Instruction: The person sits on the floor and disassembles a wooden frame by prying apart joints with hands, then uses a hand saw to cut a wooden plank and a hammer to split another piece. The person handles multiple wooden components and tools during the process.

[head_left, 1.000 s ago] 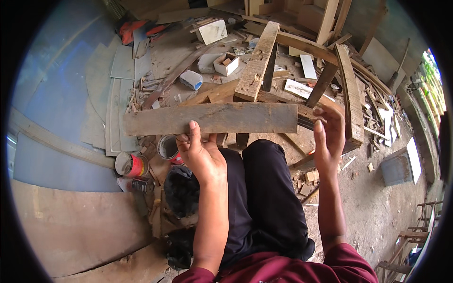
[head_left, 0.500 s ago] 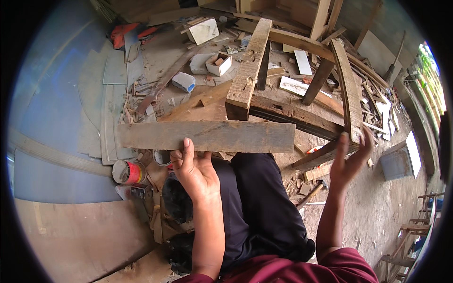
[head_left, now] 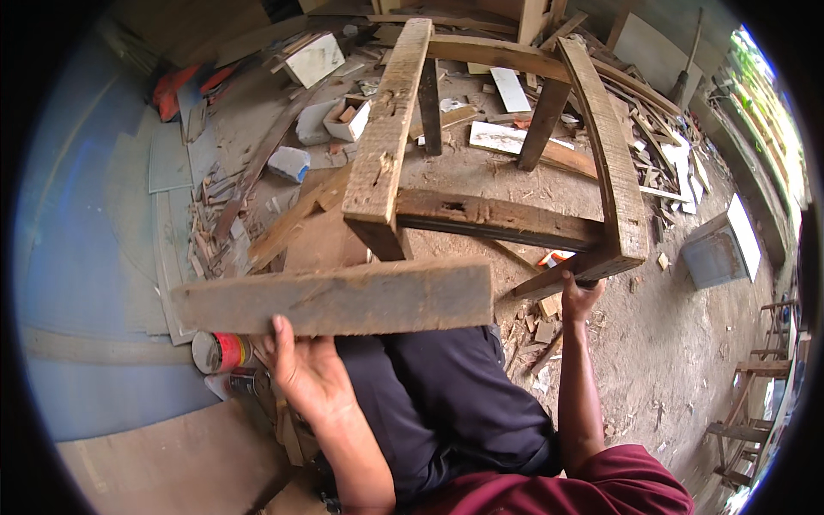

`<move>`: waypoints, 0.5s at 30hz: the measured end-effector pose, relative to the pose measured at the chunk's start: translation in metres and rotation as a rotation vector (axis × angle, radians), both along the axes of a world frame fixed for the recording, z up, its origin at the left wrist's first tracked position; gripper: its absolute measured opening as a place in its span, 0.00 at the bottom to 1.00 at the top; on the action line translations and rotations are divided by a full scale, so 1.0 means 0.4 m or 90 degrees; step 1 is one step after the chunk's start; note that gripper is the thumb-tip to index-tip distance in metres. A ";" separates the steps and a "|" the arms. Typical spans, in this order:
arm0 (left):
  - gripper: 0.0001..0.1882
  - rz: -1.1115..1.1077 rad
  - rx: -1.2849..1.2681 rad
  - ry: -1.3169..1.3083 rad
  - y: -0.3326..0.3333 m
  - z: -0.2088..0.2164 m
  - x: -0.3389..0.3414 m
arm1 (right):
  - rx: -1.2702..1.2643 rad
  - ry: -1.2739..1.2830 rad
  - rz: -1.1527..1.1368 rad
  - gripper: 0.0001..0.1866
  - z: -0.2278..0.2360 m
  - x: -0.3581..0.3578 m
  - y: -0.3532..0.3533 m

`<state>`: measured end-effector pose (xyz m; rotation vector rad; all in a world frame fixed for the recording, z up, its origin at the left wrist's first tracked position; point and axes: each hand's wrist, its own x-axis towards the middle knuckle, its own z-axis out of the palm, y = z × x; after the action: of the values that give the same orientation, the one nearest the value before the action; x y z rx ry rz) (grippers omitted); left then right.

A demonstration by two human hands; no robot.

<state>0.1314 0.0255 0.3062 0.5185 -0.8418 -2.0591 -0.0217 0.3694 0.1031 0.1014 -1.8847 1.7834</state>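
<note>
Left hand grips plank; right hand clutches wooden frame beside scraps.

Dirt floor fills lower right & centre of frame, dusty, w/ small wood chips. Wooden frame stands on it at centre-top. Offcuts & planks scattered left of centre. White blocks upper left, small open box just beside them. Red-labelled can lower left, at edge of blue-grey sheet covering left side. Grey box w/ white panel at right edge. Orange-red item far upper left, unclear what.
</note>
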 end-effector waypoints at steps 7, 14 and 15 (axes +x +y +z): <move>0.25 -0.032 0.015 -0.039 -0.021 0.011 -0.011 | 0.015 0.076 -0.187 0.22 -0.068 -0.053 -0.015; 0.27 -0.062 0.008 -0.053 -0.003 0.004 -0.053 | -0.014 0.076 -0.217 0.24 -0.033 -0.134 -0.005; 0.27 -0.059 0.008 -0.054 0.000 0.005 -0.058 | -0.051 0.086 -0.224 0.23 -0.001 -0.134 -0.032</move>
<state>0.1081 0.0254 0.3081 0.5862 -0.9190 -2.1401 -0.0752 0.3568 0.1028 -0.1287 -1.6187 1.5676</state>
